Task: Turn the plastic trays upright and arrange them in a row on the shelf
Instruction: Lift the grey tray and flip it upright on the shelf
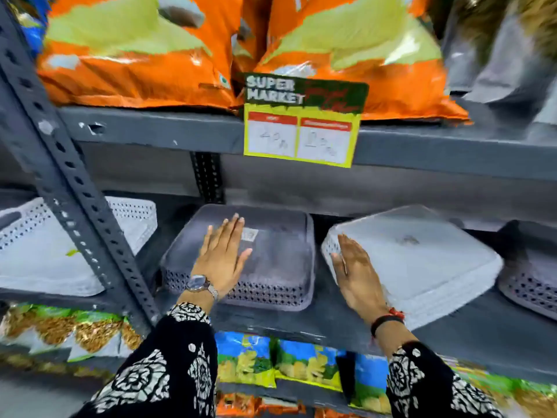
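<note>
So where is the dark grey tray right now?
The dark grey tray lies upside down in the middle of the shelf, under the left hand, between the slotted post and the white tray.

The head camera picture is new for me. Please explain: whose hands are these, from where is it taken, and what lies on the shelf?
One picture, from a camera worn on a person's head, looking down at their own hands in a shop. The left hand lies flat on a dark grey tray stack, turned upside down. The right hand presses the side of a lighter tray stack, also upside down. Neither hand grips anything. More trays lie at the left and right. All rest on a grey metal shelf. Orange bags sit above.
</note>
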Motion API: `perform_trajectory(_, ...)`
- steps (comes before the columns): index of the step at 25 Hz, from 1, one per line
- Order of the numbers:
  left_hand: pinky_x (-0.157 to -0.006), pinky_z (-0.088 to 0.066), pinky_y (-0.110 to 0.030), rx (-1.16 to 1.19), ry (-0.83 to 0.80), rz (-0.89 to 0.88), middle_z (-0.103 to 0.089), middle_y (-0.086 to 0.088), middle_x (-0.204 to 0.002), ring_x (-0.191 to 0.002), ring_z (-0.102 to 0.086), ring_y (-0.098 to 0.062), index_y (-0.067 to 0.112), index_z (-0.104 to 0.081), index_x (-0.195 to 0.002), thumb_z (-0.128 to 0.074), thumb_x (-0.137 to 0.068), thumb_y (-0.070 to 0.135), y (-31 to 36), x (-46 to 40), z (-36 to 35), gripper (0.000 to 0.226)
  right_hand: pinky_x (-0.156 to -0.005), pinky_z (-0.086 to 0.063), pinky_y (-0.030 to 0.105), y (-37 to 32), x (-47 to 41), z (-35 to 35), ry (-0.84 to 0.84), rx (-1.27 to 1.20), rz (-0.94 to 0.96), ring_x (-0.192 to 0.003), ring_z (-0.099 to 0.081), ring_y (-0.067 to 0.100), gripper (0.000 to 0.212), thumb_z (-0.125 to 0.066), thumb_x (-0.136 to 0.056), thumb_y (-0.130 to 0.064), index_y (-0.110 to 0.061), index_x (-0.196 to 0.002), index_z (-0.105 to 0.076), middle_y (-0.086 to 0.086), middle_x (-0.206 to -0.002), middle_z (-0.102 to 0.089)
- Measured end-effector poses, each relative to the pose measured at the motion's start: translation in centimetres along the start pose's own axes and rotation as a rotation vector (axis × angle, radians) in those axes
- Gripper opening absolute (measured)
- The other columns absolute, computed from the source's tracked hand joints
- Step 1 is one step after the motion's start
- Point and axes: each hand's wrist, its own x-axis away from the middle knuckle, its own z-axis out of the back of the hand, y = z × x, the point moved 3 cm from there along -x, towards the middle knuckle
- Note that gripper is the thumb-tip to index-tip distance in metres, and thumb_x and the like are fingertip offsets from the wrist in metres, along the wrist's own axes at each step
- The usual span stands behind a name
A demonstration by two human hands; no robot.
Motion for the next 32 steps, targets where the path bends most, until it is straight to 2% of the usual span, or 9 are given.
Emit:
perform_trajectory(4,-0.109,-0.033,-0.05,0.051,-0.073,0.06,-0.051,-0.019,-0.138,-0.125,-0.051,-0.036,-0.002,-0.044,-0.134,0.009,-0.086,0.059,-4.6,-2.7,-3.4,0.093,-0.102,-0.036,0.035,0.1,-2.7,-4.1,-0.095,-0.15,-0.187,-0.123,-0.047,0.033,0.052,-0.035,-0.092,-0.041,-0.001,-0.122,-0.051,0.023,-0.13,-0.054)
perform_trajectory(7,-0.116,-0.019,-0.05,0.068,-0.215,0.225,-0.035,-0.023,-0.148,-0.136,-0.033,-0.037,0.001,-0.028,-0.142,-0.019,-0.09,0.051,-7.9,-3.9,-5.3,0.073,-0.074,-0.04,0.036,0.4,-3.8,-6.4,-0.106,-0.156,-0.271,-0.091,-0.061,0.036,0.048,-0.036,-0.091,-0.044,-0.001,-0.087,-0.057,0.031,-0.098,-0.064)
perform_trajectory(10,-0.113,-0.02,-0.052,0.105,-0.187,0.479,-0.037,-0.03,-0.14,-0.129,-0.036,-0.043,0.002,-0.028,-0.142,-0.042,-0.092,0.034,-10.6,-4.1,-5.7,0.061,-0.07,-0.034,0.032,0.4,-4.4,-6.8,-0.166,-0.232,-0.402,-0.079,-0.052,0.025,0.042,-0.037,-0.094,-0.036,-0.001,-0.08,-0.055,0.024,-0.081,-0.059)
perform_trajectory(14,-0.109,-0.028,-0.051,0.313,-0.313,0.801,-0.04,-0.034,-0.139,-0.129,-0.038,-0.048,-0.003,-0.034,-0.136,-0.029,-0.095,0.04,-12.4,-4.1,-6.7,0.06,-0.073,-0.038,0.034,0.8,-5.0,-7.0,-0.233,-0.312,-0.465,-0.084,-0.057,0.03,0.056,-0.038,-0.091,-0.045,0.006,-0.094,-0.061,0.021,-0.087,-0.063)
perform_trajectory(17,-0.115,-0.024,-0.049,0.49,-0.315,0.96,-0.036,-0.035,-0.143,-0.134,-0.032,-0.046,-0.013,-0.039,-0.132,-0.02,-0.097,0.043,-13.0,-5.4,-6.8,0.069,-0.093,-0.047,0.042,1.3,-5.0,-6.9,-0.244,-0.373,-0.47,-0.094,-0.062,0.031,0.066,-0.042,-0.077,-0.065,-0.01,-0.108,-0.061,0.016,-0.102,-0.068)
perform_trajectory(22,-0.118,-0.016,-0.046,0.748,-0.26,1.078,-0.027,-0.028,-0.15,-0.14,-0.023,-0.04,-0.007,-0.027,-0.14,-0.006,-0.094,0.054,-12.9,-6.6,-5.1,0.079,-0.099,-0.044,0.053,1.9,-4.9,-7.2,-0.193,-0.543,-0.406,-0.101,-0.062,0.034,0.096,-0.05,-0.047,-0.084,-0.009,-0.106,-0.057,0.023,-0.111,-0.065)
perform_trajectory(27,-0.117,-0.016,-0.048,1.12,-0.14,1.178,-0.03,-0.008,-0.153,-0.137,-0.031,-0.034,0.016,-0.027,-0.144,-0.002,-0.062,0.089,-13.4,-8.0,-2.9,0.113,-0.107,-0.036,0.034,1.1,-6.4,-5.0,-0.071,-0.777,-0.31,-0.124,-0.048,0.02,0.09,-0.068,-0.06,-0.058,-0.015,-0.133,-0.037,0.011,-0.138,-0.048)
perform_trajectory(30,-0.097,-0.039,-0.031,1.3,-0.238,1.104,-0.045,0.006,-0.136,-0.096,-0.056,-0.027,0.022,-0.051,-0.127,-0.001,-0.082,0.071,-12.2,-9.0,-0.7,0.084,-0.108,-0.035,0.026,1.4,-7.1,-4.2,0.029,-0.865,-0.279,-0.13,-0.039,0.018,0.072,-0.059,-0.082,-0.011,-0.012,-0.142,-0.019,0.009,-0.148,-0.033)
perform_trajectory(32,-0.095,-0.042,-0.034,1.305,-0.271,1.133,-0.052,0.004,-0.128,-0.105,-0.055,-0.025,0.023,-0.054,-0.121,-0.01,-0.076,0.078,-13.1,-9.2,-0.2,0.084,-0.109,-0.033,0.03,1.9,-7.2,-4.3,0.051,-0.801,-0.256,-0.127,-0.042,0.019,0.067,-0.046,-0.083,0.016,-0.008,-0.14,-0.021,0.012,-0.145,-0.036)
